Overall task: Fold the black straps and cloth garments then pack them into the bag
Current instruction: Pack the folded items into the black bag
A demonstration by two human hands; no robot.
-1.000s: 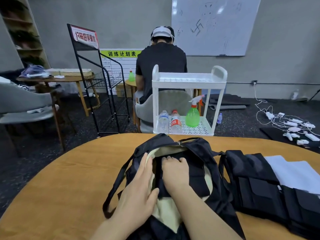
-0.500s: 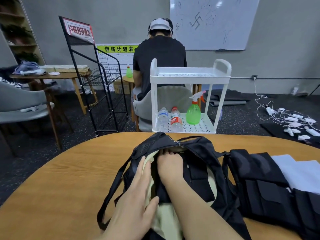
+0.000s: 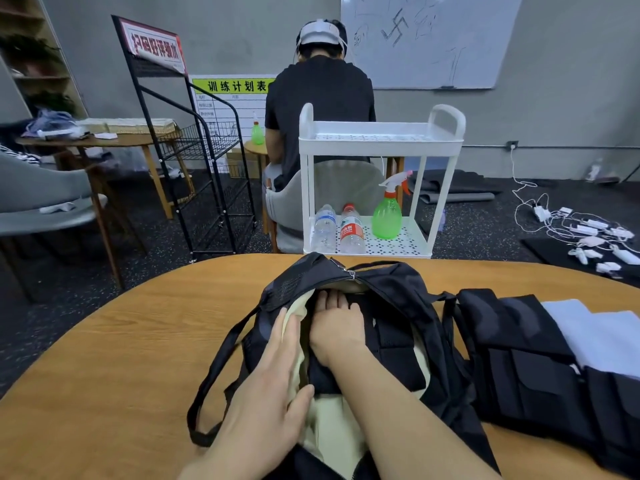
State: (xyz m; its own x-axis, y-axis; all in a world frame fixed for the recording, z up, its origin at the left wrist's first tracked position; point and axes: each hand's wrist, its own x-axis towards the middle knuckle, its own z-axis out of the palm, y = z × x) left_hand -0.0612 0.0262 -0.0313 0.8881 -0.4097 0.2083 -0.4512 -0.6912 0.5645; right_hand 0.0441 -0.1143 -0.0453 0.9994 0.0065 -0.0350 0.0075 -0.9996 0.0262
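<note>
Head view shows my flat left hand (image 3: 273, 386) spreading the backpack (image 3: 408, 306) lining while my flat-fingered right hand (image 3: 337, 323) presses the folded black straps (image 3: 394, 344) down; push evenly into the bottom.

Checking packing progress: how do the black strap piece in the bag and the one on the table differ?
The strap piece in the bag lies inside, under the right hand; the strap piece on the table lies untouched beside the bag, next to white cloth. Both are black.
</note>
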